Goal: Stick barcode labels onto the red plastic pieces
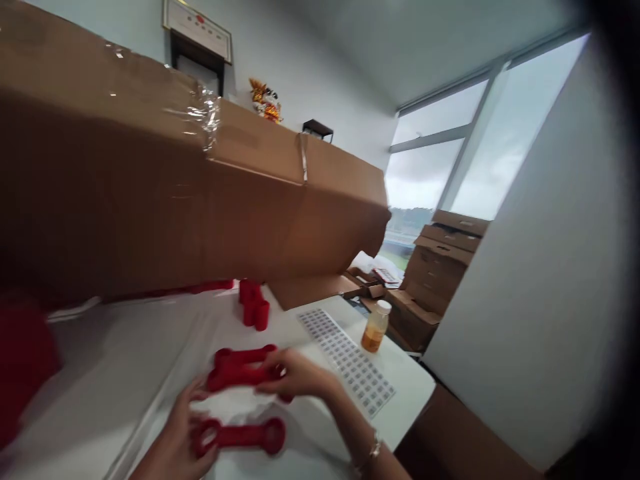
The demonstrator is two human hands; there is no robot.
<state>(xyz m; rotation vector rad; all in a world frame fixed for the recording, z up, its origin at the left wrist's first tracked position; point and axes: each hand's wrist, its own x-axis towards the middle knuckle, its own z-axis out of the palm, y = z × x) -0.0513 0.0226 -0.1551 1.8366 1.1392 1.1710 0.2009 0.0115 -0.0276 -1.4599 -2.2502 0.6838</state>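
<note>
My left hand (183,430) is curled round the ringed left end of a red dumbbell-shaped part (245,437), low in the view. Its upper fingers reach close to a second red part of the same shape (233,378), just above. The right end of that second part is pinched between the thumb and fingers of my right hand (300,375). Directly behind it lies another red bar-like part (245,355), partly covered. Motion blur softens the fingertips, and the part ends under my fingers are hidden.
More red tubular pieces (254,307) stand farther back on the white table (420,390). To the right are a sheet of small printed labels (345,360) and a white-capped bottle of amber contents (375,328). A long cardboard box (280,220) overhangs the back; stacked cartons (435,267) stand beyond.
</note>
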